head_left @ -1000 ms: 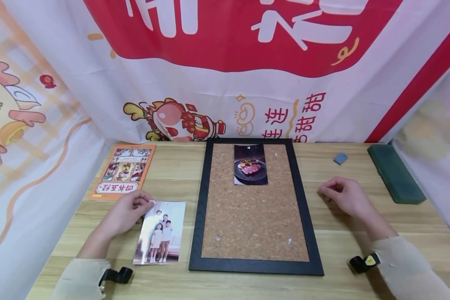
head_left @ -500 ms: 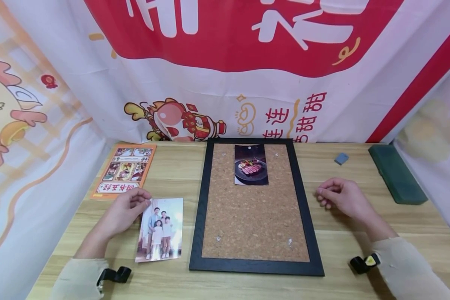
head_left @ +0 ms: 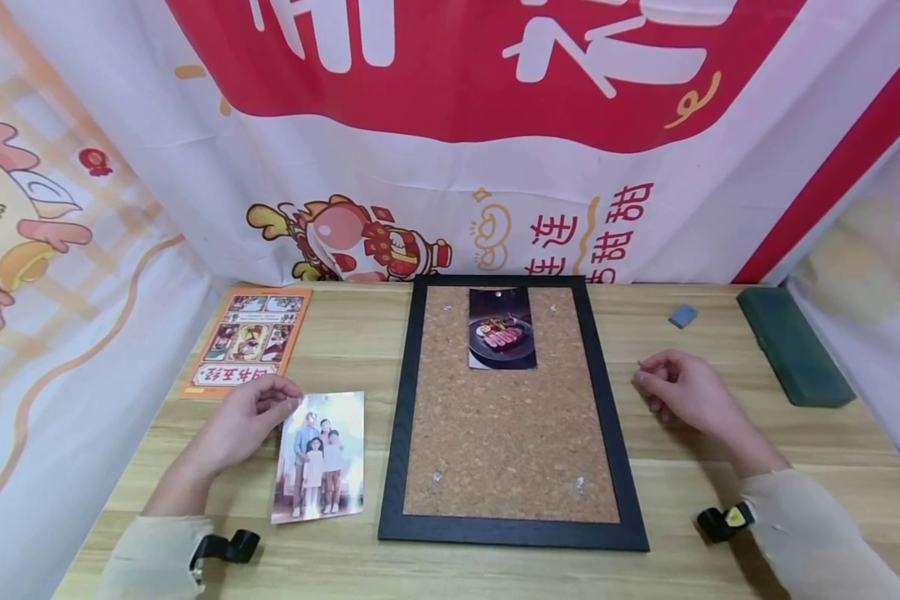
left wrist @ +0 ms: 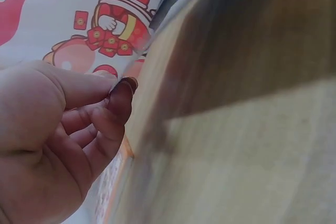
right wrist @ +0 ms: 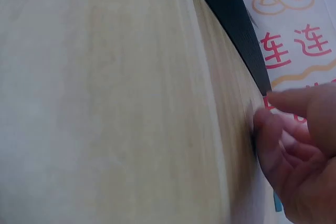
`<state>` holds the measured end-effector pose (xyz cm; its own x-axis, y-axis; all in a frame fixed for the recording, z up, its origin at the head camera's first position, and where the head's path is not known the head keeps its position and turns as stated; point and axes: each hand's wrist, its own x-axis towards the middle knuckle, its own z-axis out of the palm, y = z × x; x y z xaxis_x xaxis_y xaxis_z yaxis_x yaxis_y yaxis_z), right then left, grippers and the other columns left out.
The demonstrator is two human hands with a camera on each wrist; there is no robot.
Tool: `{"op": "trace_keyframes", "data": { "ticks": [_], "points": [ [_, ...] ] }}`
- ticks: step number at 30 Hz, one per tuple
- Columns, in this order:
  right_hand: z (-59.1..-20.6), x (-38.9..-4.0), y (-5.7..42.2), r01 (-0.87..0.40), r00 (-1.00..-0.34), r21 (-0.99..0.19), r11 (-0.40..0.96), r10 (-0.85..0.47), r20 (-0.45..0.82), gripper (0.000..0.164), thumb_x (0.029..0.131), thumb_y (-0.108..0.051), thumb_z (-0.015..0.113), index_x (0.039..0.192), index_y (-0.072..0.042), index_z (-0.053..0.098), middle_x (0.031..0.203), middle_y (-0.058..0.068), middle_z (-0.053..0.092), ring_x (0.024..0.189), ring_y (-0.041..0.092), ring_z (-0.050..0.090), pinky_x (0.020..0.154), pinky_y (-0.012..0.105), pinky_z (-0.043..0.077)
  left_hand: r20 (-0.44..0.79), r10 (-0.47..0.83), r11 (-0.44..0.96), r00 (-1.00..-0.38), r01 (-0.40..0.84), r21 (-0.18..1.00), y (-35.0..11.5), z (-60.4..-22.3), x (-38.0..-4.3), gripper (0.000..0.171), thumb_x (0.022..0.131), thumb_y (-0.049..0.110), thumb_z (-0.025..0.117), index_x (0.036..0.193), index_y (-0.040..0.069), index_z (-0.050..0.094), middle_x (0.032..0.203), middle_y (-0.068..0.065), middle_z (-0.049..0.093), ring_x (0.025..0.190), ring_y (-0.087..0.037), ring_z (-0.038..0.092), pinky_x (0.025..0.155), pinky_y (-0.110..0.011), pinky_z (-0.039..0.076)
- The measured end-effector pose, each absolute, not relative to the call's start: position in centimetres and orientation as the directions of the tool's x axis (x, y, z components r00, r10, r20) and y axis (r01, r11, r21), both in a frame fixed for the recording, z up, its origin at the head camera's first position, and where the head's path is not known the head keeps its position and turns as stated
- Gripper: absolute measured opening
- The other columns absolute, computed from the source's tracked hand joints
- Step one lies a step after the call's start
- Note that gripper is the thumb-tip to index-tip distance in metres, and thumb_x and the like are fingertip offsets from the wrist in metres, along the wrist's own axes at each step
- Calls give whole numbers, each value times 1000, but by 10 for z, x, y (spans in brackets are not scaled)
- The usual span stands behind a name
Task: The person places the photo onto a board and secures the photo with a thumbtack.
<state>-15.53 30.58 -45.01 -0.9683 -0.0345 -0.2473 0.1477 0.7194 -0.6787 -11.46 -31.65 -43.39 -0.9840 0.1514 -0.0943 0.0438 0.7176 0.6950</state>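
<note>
My left hand [head_left: 251,417] pinches the upper left corner of a family photo [head_left: 321,467] between thumb and forefinger. The print, glossy with glare, is tilted above the wooden table, left of a black-framed cork board [head_left: 510,442]. In the left wrist view the photo is seen nearly edge-on. Right of the board, my right hand [head_left: 686,387] holds its thumb and forefinger together with a tiny metal tip, like a push pin [head_left: 639,363], poking out. My fingers hide the rest of it. A food photo [head_left: 502,329] hangs at the board's top under a clear push pin [head_left: 498,293].
Several more clear push pins sit near the cork's corners, one a lower right pin [head_left: 579,483]. An orange booklet [head_left: 247,342] lies at the back left. A blue eraser-like block [head_left: 682,316] and a dark green case [head_left: 793,348] are at the back right.
The family photo has risen slightly, shifted a little left and changed its tilt, so the glare moved. My right fingers have turned slightly, and the small metal tip now shows.
</note>
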Motion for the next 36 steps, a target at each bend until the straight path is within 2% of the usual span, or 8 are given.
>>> {"op": "trace_keyframes", "data": {
  "ticks": [7, 13, 16, 21, 27, 36],
  "points": [
    [-447, -170, 308, 156, -972, -611, 776, 8, -237, 43, 110, -34, 64, 130, 2, 58, 93, 14, 68, 72, 23, 63, 58, 34, 56, -73, 142, 692, -987, 46, 721, -317, -424, -116, 22, 107, 9, 65, 126, 0, 69, 115, -17, 74, 102, -21, 71, 82, -19, 59],
    [-449, -184, 306, 170, -965, -584, 794, 14, -263, 34, 109, -27, 65, 126, 2, 62, 92, 14, 68, 74, 22, 63, 61, 33, 57, -73, 130, 657, -989, 31, 753, -319, -419, -116, 25, 107, 10, 65, 130, 0, 67, 118, -18, 73, 97, -6, 70, 79, -22, 62],
    [-450, -187, 305, 181, -962, -581, 794, 19, -274, 29, 109, -24, 65, 122, 2, 63, 89, 12, 68, 71, 21, 63, 59, 32, 56, -77, 134, 649, -988, 29, 760, -319, -418, -116, 25, 108, 12, 65, 130, 1, 66, 118, -18, 72, 96, -4, 70, 80, -23, 62],
    [-450, -190, 306, 189, -959, -585, 789, 22, -281, 27, 110, -24, 64, 118, 1, 64, 84, 11, 67, 70, 20, 63, 58, 32, 55, -76, 139, 638, -987, 31, 769, -316, -417, -116, 25, 107, 11, 66, 130, 0, 66, 117, -19, 72, 95, -5, 71, 78, -25, 63],
    [-452, -190, 305, 192, -961, -571, 798, 35, -273, 27, 110, -25, 64, 117, 1, 66, 83, 11, 68, 70, 20, 64, 59, 31, 56, -69, 158, 594, -985, 39, 803, -310, -412, -116, 25, 106, 8, 66, 129, -1, 66, 113, -19, 71, 85, -11, 70, 70, -31, 63],
    [-449, -185, 308, 200, -959, -558, 805, 44, -281, 26, 109, -22, 66, 113, 4, 67, 84, 13, 69, 70, 20, 65, 62, 32, 58, -95, 172, 557, -981, 17, 830, -297, -408, -118, 27, 107, 10, 65, 131, -1, 65, 113, -20, 71, 82, -12, 68, 69, -30, 62]
  ]
}}
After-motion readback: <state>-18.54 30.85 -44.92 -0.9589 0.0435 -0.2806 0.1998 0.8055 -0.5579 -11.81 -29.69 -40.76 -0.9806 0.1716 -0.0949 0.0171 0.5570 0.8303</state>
